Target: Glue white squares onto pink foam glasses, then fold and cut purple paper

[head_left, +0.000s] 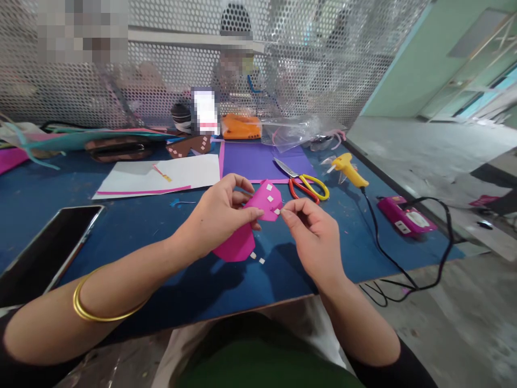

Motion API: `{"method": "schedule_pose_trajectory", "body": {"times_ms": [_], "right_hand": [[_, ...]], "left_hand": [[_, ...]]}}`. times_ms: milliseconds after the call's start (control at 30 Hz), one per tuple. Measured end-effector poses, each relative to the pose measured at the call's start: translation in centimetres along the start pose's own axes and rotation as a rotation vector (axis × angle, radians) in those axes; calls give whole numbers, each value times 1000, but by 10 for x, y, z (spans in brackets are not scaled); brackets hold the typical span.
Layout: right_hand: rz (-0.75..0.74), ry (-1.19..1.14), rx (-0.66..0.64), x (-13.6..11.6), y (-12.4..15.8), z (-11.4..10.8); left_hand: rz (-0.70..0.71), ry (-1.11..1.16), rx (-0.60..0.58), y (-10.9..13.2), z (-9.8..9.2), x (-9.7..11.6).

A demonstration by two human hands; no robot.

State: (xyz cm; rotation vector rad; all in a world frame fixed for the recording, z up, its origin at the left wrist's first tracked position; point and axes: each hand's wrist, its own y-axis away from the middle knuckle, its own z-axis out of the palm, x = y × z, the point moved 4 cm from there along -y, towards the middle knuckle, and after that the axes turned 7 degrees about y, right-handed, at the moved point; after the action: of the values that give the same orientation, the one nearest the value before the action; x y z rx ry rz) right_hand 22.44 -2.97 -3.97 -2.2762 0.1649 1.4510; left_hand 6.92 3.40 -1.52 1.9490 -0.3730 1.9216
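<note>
My left hand [220, 213] pinches a pink paper cut-out [264, 200] with small white squares stuck on it, holding it just above the blue table [121, 226]. My right hand [313, 231] has its fingers curled and its fingertips pinched at the cut-out's right edge, on or beside a tiny white square [278, 212]. A second pink piece [236, 245] hangs below my left hand, with two white squares by its lower edge. A gold bangle sits on my left forearm.
Red and yellow scissors [305, 183] lie on a purple sheet [258, 161]. A yellow glue gun [349, 170] with a black cord, a pink device [406, 217], a white sheet [161, 175], a phone [48, 250] and an orange tool [241, 127] surround them. A person sits behind the mesh screen.
</note>
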Motion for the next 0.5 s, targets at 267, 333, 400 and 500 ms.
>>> {"method": "schedule_pose_trajectory", "body": {"times_ms": [267,333,400,500], "right_hand": [[-74,58,30,0,1,5],[-112,95,56,-1,2,5],[-140,113,76,-1,3,5],[-157,121,91,-2,3,5]], "left_hand": [[-45,-2,-18,3,1,1],[-40,-10,-11,3,1,1],[-35,-8,-9,3,1,1],[-37,7,-10,2,2,0]]}}
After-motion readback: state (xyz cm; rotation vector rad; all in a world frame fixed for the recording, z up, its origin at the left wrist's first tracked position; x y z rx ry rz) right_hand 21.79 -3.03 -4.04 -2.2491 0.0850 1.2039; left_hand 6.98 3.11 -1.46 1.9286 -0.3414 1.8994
